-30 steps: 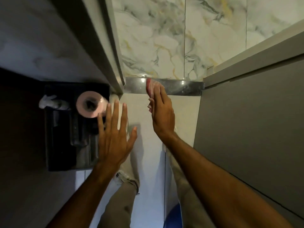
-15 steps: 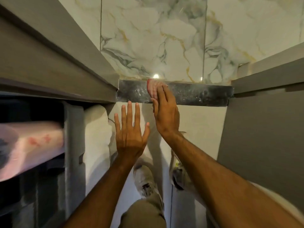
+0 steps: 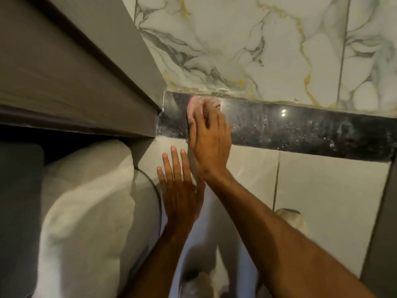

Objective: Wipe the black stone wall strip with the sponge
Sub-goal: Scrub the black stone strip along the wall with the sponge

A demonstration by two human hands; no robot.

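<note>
Strip (image 3: 300, 127): black, glossy, long axis runs approx 9-to-3 o'clock across frame, tilted a bit so the 3 o'clock end sits lower. Left end butts against grey cabinet (image 3: 71, 82) corner; right end goes to frame edge. Surface speckled w/ white flecks and smears; two small light glints right of centre.

Sponge (image 3: 194, 108): pink, on the strip near its left end, pressed flat against it. Long axis approx 12-to-6, i.e. across the strip, top edge reaching strip's upper border. Only left rim and top visible; rest hidden under fingers.

R hand (image 3: 209, 143): fingers together, laid flat over sponge, pointing to 12 o'clock, pressing it to the wall. Palm overlaps strip's lower edge and the plain tile (image 3: 322, 183) below. Fingertips blurred. Forearm enters from 5 o'clock.

L hand (image 3: 180, 194): at 6 o'clock from sponge, fingers straight and slightly spread, pointing to 12, holding nothing. Looks laid against plain tile; contact cannot be confirmed. R wrist crosses just beside its thumb side.

Surroundings: marble tile (image 3: 257, 44) w/ grey and gold veins above strip, rough joint line between. Cabinet at 9–10 o'clock, crowds strip's left end. White rounded fixture (image 3: 90, 211) under it at 8 o'clock. Grey panel edge at 4 o'clock. Person's legs/shoes at 6, blurred.
</note>
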